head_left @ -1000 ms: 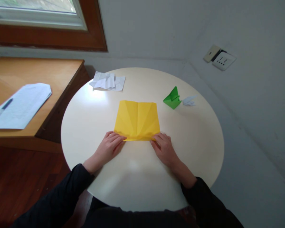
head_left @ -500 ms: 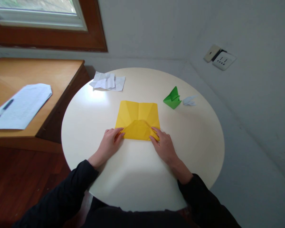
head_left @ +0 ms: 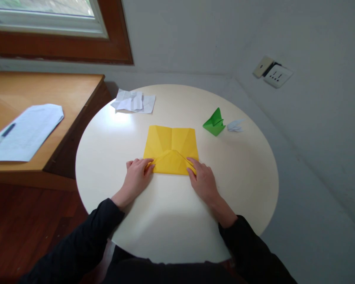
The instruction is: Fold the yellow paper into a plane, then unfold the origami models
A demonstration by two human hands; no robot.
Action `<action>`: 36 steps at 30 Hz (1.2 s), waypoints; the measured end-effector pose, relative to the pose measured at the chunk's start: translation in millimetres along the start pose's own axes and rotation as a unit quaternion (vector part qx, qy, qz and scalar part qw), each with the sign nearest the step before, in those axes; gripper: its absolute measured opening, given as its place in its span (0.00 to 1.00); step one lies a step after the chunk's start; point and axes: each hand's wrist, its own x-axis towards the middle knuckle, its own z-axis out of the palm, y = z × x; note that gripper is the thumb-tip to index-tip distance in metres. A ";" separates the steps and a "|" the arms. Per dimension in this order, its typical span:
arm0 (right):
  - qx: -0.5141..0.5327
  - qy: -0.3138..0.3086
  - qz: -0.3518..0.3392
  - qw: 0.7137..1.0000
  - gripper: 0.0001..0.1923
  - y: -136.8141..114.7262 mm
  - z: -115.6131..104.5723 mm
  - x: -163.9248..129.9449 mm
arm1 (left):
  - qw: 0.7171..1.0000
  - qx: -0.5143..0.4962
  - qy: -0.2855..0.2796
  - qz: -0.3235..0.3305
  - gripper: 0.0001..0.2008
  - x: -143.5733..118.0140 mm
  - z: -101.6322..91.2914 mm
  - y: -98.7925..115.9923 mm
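Since a second ago the yellow paper's (head_left: 171, 148) near edge has folded up into a peak, left hand (head_left: 137, 178) and right hand (head_left: 203, 181) pressing its corners flat, fingers spread.

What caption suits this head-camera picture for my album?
Both hands, left hand and right hand, press folds into yellow paper on a round table.

Paper (head_left: 170, 146) yellow, plain. Table (head_left: 242, 173) cream. Folded figure (head_left: 214, 122) green. Crumpled sheet (head_left: 133, 101) white. Desk (head_left: 62, 92) orange-brown wood. Sleeves (head_left: 85, 240) black.

Home room, wooden desk (head_left: 47, 90), window (head_left: 47, 15) (wood-framed), wall socket (head_left: 277, 75)
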 end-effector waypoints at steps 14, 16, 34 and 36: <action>-0.056 -0.046 0.012 0.997 0.17 -7.7 -6.8 1.6 | 0.995 0.064 -0.048 -0.064 0.11 1.5 -6.5 12.5; -0.063 -0.044 0.012 0.997 0.17 -8.0 -6.9 1.6 | 0.994 0.072 -0.048 -0.068 0.11 1.3 -6.3 12.6; -0.075 -0.041 0.015 0.996 0.16 -8.3 -6.0 1.0 | 0.990 0.105 -0.040 -0.088 0.12 -1.2 -5.1 9.6; -0.077 -0.042 0.015 0.996 0.16 -8.5 -6.3 1.0 | 0.989 0.106 -0.040 -0.092 0.12 -1.4 -5.2 9.1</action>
